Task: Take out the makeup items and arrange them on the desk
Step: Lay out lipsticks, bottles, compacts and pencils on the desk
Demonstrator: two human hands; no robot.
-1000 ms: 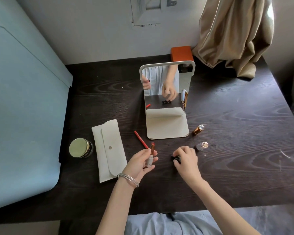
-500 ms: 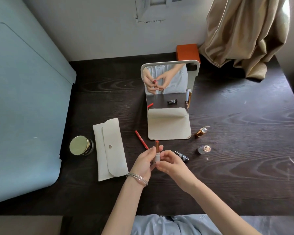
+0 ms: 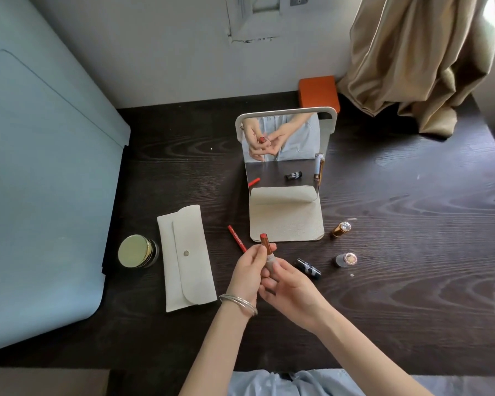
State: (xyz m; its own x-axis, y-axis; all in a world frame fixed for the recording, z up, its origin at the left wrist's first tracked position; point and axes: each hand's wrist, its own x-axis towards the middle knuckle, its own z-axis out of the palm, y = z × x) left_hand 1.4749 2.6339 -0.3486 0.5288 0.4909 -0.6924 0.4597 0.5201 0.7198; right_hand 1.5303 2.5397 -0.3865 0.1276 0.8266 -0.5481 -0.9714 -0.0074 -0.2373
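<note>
Lipstick (image 3: 266, 250) uncapped, held upright above desk (image 3: 412, 281) front of mirror (image 3: 286, 172); left hand (image 3: 247, 271) fingers grasp barrel, right hand (image 3: 290, 287) fingers pinch base. Pouch (image 3: 185, 258) flap shut. Already out on desk: jar (image 3: 136, 251), red pencil (image 3: 237, 238), black tube (image 3: 307, 268), two capped pieces right. Judgement: mostly unpacked; lipstick placement remains.

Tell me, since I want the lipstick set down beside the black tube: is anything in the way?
Nothing visible is. Both hands hold the lipstick above the desk, and the bare stretch nearest the black tube lies just right of them.
</note>
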